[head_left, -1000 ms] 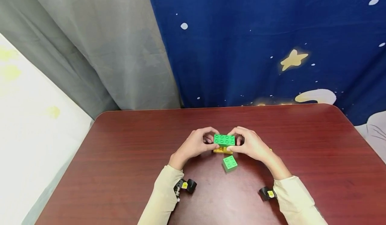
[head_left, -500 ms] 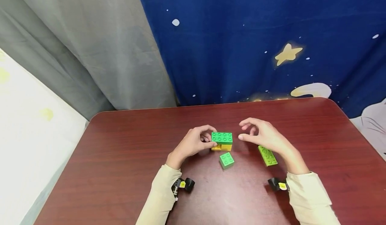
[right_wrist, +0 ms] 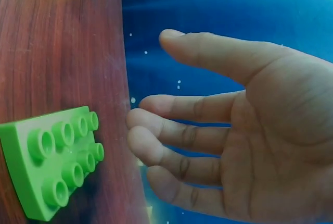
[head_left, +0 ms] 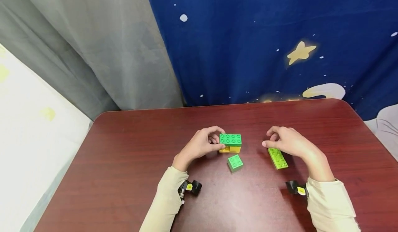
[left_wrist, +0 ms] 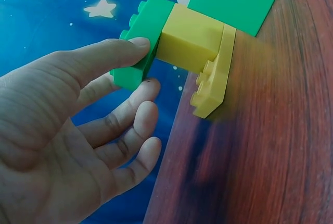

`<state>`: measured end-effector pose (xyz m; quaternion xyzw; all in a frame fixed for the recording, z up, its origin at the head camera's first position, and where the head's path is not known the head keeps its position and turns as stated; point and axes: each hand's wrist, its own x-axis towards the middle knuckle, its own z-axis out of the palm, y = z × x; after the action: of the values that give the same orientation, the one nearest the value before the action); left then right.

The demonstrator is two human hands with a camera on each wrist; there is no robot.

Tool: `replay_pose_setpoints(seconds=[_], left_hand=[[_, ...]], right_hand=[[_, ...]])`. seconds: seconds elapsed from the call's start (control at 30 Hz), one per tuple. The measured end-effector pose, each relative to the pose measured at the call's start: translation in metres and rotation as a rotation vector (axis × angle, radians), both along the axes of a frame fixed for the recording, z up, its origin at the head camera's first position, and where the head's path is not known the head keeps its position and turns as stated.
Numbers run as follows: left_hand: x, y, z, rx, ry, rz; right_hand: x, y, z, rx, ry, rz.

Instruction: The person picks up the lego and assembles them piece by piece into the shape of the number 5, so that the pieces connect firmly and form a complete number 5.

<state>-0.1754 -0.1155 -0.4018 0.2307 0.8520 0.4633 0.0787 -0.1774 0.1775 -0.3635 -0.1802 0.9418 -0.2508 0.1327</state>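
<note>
My left hand (head_left: 202, 144) pinches the left end of a long green building brick (head_left: 230, 139) between thumb and fingers. That brick sits on a yellow block (left_wrist: 190, 35), which stands on a thin yellow plate (left_wrist: 222, 81) whose bare studs show on one side; together they form a small stack on the table. A square green brick (head_left: 235, 162) lies in front of the stack, apart from it. My right hand (head_left: 290, 141) hovers by the far end of a thin lime-green plate (right_wrist: 31, 166) with two rows of studs, its fingers loosely bent and holding nothing.
The dark red wooden table (head_left: 140, 156) runs back to a grey curtain (head_left: 124, 52) and a blue curtain (head_left: 236, 52) with stars. A black wrist camera (head_left: 195, 187) sits at the left cuff, another black wrist camera (head_left: 292, 187) at the right.
My right hand has let go of the long green brick and moved right, over to the lime-green plate, which has come into view. The left hand keeps its hold on the stack.
</note>
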Motion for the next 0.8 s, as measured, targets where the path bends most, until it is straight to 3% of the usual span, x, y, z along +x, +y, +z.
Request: replay_pose_setpoints(seconds=[0.2, 0.43, 0.6, 0.8], left_hand=[[-0.001, 0.001, 0.000, -0.004, 0.001, 0.005], [-0.003, 0.002, -0.001, 0.010, 0.004, -0.002], [-0.002, 0.002, -0.002, 0.014, 0.005, 0.010], [-0.002, 0.003, -0.001, 0.014, 0.003, 0.025]], right_hand=[[0.003, -0.005, 0.000, -0.058, 0.002, 0.064], [0.006, -0.023, -0.009, -0.289, -0.186, 0.259], [0.009, -0.037, -0.018, -0.293, -0.304, 0.317], [0.012, -0.049, -0.027, -0.288, -0.323, 0.347]])
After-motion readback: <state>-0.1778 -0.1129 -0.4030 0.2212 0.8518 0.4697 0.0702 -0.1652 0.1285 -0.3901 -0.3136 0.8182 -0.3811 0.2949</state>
